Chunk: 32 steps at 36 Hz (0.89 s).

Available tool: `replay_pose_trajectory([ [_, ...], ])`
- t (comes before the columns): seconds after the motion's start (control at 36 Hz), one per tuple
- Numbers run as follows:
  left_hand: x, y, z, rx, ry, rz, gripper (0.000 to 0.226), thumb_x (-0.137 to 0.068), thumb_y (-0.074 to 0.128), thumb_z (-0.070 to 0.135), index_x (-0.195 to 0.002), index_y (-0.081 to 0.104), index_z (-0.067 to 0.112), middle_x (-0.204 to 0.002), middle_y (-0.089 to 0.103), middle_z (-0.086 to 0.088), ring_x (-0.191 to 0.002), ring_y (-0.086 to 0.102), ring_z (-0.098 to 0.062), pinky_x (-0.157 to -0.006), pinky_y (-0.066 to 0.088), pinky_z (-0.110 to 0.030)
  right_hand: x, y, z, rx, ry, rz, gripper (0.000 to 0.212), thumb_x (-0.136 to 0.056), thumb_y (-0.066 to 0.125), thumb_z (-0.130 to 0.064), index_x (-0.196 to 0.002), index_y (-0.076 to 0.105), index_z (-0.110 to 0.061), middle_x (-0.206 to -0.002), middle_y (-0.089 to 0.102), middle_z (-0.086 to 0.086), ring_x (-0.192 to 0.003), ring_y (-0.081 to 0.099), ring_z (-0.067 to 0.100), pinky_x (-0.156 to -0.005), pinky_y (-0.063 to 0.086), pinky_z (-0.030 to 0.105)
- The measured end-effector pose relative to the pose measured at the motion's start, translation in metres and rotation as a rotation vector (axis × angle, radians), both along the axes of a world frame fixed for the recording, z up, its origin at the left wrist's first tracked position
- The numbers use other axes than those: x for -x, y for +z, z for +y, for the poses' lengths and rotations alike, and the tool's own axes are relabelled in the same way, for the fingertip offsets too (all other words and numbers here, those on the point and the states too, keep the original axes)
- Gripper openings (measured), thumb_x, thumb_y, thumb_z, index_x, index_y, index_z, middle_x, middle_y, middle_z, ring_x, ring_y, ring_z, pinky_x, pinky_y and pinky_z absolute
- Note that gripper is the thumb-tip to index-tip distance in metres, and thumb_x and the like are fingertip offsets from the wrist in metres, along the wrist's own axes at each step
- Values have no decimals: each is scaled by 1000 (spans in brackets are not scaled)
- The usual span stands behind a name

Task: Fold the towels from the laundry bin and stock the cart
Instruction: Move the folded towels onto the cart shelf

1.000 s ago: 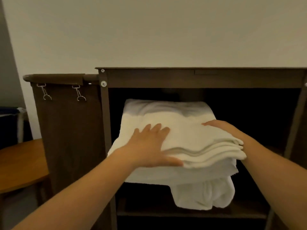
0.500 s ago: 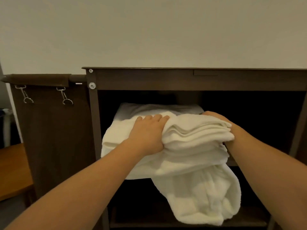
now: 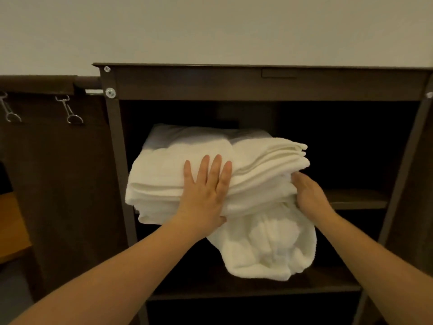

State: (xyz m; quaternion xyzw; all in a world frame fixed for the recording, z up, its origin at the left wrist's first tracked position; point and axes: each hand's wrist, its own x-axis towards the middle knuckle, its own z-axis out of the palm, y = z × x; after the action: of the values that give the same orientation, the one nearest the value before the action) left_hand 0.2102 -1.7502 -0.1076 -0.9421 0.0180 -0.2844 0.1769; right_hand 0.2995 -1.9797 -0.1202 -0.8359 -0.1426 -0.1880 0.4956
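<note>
The left grip [image 3: 206, 191] lies flat on the front top of the stack of folded towels [image 3: 257, 165], fingers straight and slightly spread, palm pressing down near the front edge. The right grip [image 3: 310, 195] is at the stack's lower right corner. Its fingertips go in among the layers, so I cannot tell whether it pinches the cloth or only pushes against it.

The white stack sits in the centre of the frame on the upper shelf [image 3: 356, 198] of the dark brown cart [image 3: 210, 83]. Its back half is in the shadow of the compartment and its front edge hangs out past the shelf. Its left front corner juts in front of the cart's left upright post [image 3: 117, 141], which stands right against that side.

Below the stack, a loose towel [image 3: 264, 249] spills out from under it. It sags in a bunched lump between the two forearms, covering part of the opening above the lower shelf [image 3: 257, 289]. To the right of the stack the upper shelf is bare and dark.

At the left of the frame a brown fabric bag [image 3: 58, 184] hangs from a rail joined to the cart. Two metal clips [image 3: 70, 113] dangle near its top. A wooden surface [image 3: 11, 231] shows at the left edge. A plain pale wall [image 3: 210, 26] fills the top.
</note>
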Motion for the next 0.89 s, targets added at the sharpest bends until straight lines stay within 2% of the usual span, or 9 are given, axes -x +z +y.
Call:
replay_pose_trajectory([
  [0.08, 2, 0, 1, -1, 1, -8, 132, -80, 53, 70, -119, -57, 8, -149, -34, -15, -143, -21, -40, -107, -14, -66, 31, -39, -12, 4, 31, 11, 47, -92, 41, -60, -135, 38, -42, -130, 44, -14, -119, 46, 10, -96, 44, 36],
  [0.17, 4, -4, 0, -1, -9, 13, 134, -78, 53, 74, -120, -57, 9, -144, -41, -19, -141, -27, -41, -105, -19, -66, 48, -68, -14, 240, 60, 81, 108, -70, 74, -60, -149, 4, -38, -134, 18, -21, -120, 30, 4, -101, 37, 31],
  [0.25, 5, -13, -1, -22, -28, 51, 136, -74, 54, 77, -122, -57, 13, -132, -57, -22, -128, -45, -43, -101, -26, -66, 45, -78, -4, 276, 79, 43, 130, -53, 85, -56, -147, -2, -39, -139, 27, -10, -111, 43, 6, -89, 49, 32],
  [0.33, 6, -17, -1, -26, -47, 73, 138, -68, 51, 84, -125, -55, 17, -133, -57, -22, -128, -45, -44, -104, -23, -66, 34, -72, 14, 14, 85, -30, 94, -61, 82, -34, -137, 26, -36, -112, 59, -4, -85, 65, 7, -62, 59, 30],
  [0.47, 4, -11, -3, -36, -59, 82, 141, -63, 52, 88, -127, -54, 20, -133, -57, -22, -127, -47, -44, -105, -22, -67, 18, -61, 44, -266, 77, -82, 72, -67, 76, -33, -130, 40, -30, -109, 61, -1, -89, 66, 10, -62, 58, 28],
  [0.69, -19, 9, 6, -125, -45, 71, 129, -69, 51, 82, -134, -46, 26, -137, -52, -23, -130, -40, -48, -106, -20, -67, 14, -7, 74, -137, 30, -261, 19, -83, 65, -21, -93, 54, -9, -78, 61, -2, -73, 60, 3, -60, 45, 25],
  [0.78, -21, 7, 11, -123, -8, 68, 108, -84, 56, 53, -144, -31, 33, -137, -51, -21, -135, -30, -50, -103, -19, -68, 28, -8, 62, -98, 229, -49, 69, -80, 76, -26, -131, 34, -4, -127, 53, 13, -117, 55, 21, -89, 52, 37],
  [0.83, -22, 7, 18, -128, -33, 83, 99, -86, 56, 46, -147, -22, 38, -139, -47, -20, -137, -26, -50, -105, -18, -67, 36, -16, 46, 94, 341, 118, 130, -64, 84, -47, -150, -10, -27, -158, 10, 2, -142, 26, 18, -105, 43, 37],
  [0.89, -19, 10, 24, -156, -60, 91, 94, -87, 57, 44, -148, -15, 41, -142, -44, -17, -139, -22, -48, -107, -15, -66, 38, -22, 35, 384, 270, 132, 145, -60, 84, -53, -141, -35, -36, -156, -19, -3, -144, 14, 20, -108, 37, 33],
])
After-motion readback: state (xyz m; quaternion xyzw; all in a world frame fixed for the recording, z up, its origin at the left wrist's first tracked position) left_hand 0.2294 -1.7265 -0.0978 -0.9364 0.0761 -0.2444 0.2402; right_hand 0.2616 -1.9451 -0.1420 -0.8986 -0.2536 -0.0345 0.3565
